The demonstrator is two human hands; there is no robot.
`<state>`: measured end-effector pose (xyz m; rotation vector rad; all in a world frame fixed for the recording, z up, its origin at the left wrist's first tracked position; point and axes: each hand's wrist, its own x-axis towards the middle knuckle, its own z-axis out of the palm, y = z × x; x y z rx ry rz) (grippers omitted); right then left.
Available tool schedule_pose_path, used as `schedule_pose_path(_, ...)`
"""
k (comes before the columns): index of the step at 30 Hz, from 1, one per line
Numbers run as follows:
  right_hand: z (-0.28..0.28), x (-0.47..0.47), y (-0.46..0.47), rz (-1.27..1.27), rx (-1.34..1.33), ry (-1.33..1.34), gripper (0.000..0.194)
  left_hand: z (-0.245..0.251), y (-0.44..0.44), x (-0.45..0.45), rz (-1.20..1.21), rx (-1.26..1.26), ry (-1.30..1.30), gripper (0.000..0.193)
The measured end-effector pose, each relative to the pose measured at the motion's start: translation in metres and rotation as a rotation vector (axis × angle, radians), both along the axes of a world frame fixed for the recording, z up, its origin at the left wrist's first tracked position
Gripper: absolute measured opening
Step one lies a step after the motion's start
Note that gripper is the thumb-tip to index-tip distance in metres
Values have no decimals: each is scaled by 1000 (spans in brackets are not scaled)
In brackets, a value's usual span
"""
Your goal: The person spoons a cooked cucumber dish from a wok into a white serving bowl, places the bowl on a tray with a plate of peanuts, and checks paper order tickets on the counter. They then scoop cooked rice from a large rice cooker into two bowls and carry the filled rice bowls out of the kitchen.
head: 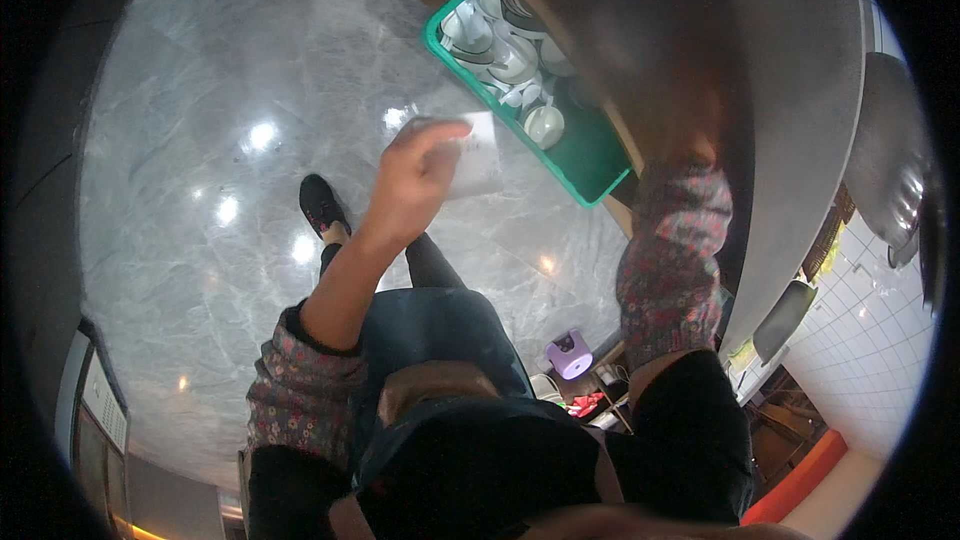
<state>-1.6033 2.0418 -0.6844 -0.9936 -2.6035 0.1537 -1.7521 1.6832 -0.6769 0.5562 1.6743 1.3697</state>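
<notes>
My left hand [420, 169] pinches a small white paper slip [478, 161] between thumb and fingers, above the floor. Faint print shows on the slip. To the right, my right hand [699, 139] reaches over the dark counter edge, badly smeared by motion. Whether its fingers hold anything cannot be made out. Both forearms wear flowered oversleeves. Between the two hands, lower down, sits a green plastic crate [525, 139]. White bowls [514, 58] and white spoons [525, 94] are heaped at its far end, and a single bowl [544, 126] lies nearer.
A grey counter [799, 112] curves along the right side, with a large metal bowl or wok [885, 142] beyond it. A purple plastic stool [570, 354] stands by a low shelf. Grey marbled floor [187, 262] spreads left, under my black shoe [321, 202].
</notes>
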Motion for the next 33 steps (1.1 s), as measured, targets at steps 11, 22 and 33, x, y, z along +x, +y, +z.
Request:
schedule_pose_path(11, -10, 42, -41, -211, -884, 1246, 30, -1, 56, -9, 35, 4, -130, 23)
schedule_pose_path(22, 24, -94, -45, 62, -62, 80, 36, 8, 19, -2, -13, -37, -23, 27)
schedule_pose_path(33, 28, 6, -184, -213, -567, -19, 25, 77, -92, -40, 182, -105, -238, 31)
